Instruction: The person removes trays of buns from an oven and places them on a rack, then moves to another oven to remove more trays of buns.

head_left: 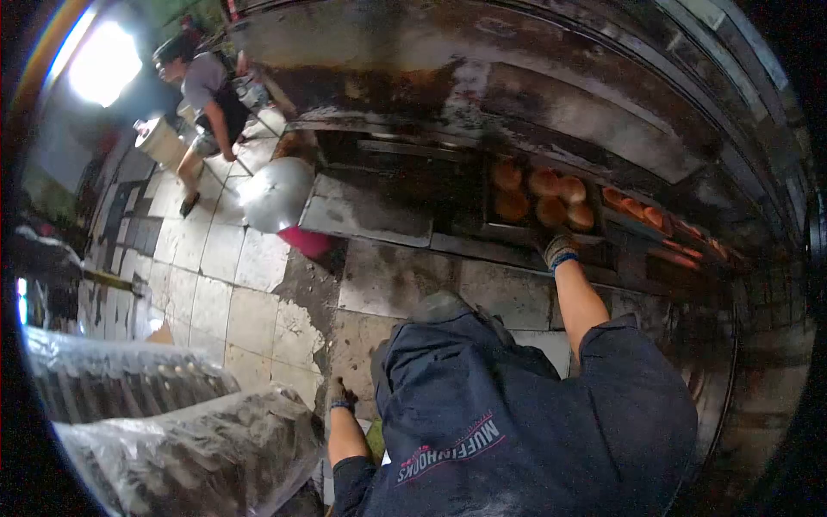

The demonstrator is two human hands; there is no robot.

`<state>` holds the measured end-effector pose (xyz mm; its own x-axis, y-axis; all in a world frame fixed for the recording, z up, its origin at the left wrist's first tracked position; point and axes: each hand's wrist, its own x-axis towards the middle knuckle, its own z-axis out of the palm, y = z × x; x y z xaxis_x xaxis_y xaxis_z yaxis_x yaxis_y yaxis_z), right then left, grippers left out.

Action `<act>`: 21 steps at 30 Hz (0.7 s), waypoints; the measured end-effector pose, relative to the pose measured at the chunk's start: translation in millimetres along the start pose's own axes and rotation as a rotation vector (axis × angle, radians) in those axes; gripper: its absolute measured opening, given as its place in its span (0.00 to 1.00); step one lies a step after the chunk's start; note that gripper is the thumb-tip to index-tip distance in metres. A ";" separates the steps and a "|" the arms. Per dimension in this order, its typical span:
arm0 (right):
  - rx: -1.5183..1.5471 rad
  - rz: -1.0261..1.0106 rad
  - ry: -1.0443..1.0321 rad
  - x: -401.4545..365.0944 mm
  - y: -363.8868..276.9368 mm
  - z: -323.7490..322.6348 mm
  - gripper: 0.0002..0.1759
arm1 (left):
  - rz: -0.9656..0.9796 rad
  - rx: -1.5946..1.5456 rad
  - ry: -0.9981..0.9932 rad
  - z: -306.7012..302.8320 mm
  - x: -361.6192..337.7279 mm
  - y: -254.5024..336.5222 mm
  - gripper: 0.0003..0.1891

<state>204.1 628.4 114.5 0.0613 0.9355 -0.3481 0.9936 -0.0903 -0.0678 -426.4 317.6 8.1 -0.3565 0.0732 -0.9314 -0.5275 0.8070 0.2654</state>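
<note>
My right hand (558, 249), in a light knitted work glove with a blue cuff, reaches forward to a dark baking tray (508, 227) at the oven opening. It grips the tray's front edge; the fingertips are partly lost in shadow. Several round golden-brown buns (551, 210) lie in the tray. Low at my left side hangs my left hand (343, 394), in a dark glove with a blue cuff. It is away from the tray, and its fingers are too dark and small to make out.
More buns (636, 208) sit deeper along the oven (586, 103) to the right. A round metal bowl (277, 194) stands over something pink at the left. Beyond it, a person (211, 90) bends near a bucket (161, 142). Plastic-covered racks (189, 439) stand at lower left.
</note>
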 end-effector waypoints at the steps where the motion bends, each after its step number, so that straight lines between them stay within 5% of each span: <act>1: 0.007 0.026 -0.003 -14.8 -4.2 -7.3 0.22 | 0.090 -0.018 0.009 14.8 5.1 18.8 0.17; 3: 0.250 -0.081 0.077 -46.5 -28.5 -46.3 0.23 | 0.296 -0.022 -0.050 49.4 -18.3 61.8 0.12; 5: 1.972 -0.058 -0.711 -52.2 -52.1 -56.3 0.25 | 0.416 -0.059 -0.135 79.4 -36.4 95.6 0.10; 8: -0.058 -0.693 -0.281 -75.1 -105.1 -92.7 0.19 | 0.489 -0.208 -0.245 117.2 -59.8 97.2 0.06; 9: 0.324 -0.362 -0.246 -84.7 -105.0 -70.1 0.20 | 0.480 -0.195 -0.295 118.7 -56.4 88.9 0.08; 11: 0.418 -0.325 -0.442 -115.3 -93.0 -142.9 0.23 | 0.745 0.000 -0.288 137.5 -35.3 62.4 0.13; 13: 0.273 -0.355 -0.060 -82.9 -1.0 -59.2 0.23 | 0.757 -0.056 -0.421 176.7 -73.3 49.1 0.21; 17: 0.340 0.203 0.322 -50.6 206.3 -68.7 0.22 | 1.032 0.159 -0.651 326.5 -208.4 37.6 0.22; 19: 0.312 0.381 0.403 -25.6 288.5 -80.0 0.21 | 0.600 0.153 -0.800 434.0 -108.5 43.3 0.22; 20: 0.305 0.432 0.396 -16.8 319.0 -82.1 0.21 | 1.372 0.579 -0.705 489.1 -135.2 51.8 0.22; 21: 0.304 0.455 0.368 -10.5 341.2 -80.5 0.21 | 1.733 0.851 -0.628 533.0 -169.1 53.2 0.21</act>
<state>550.1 615.2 170.3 0.5508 0.8320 -0.0655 0.7931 -0.5463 -0.2695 16.8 660.5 46.9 0.3753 0.9174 0.1325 0.4964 -0.3197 0.8071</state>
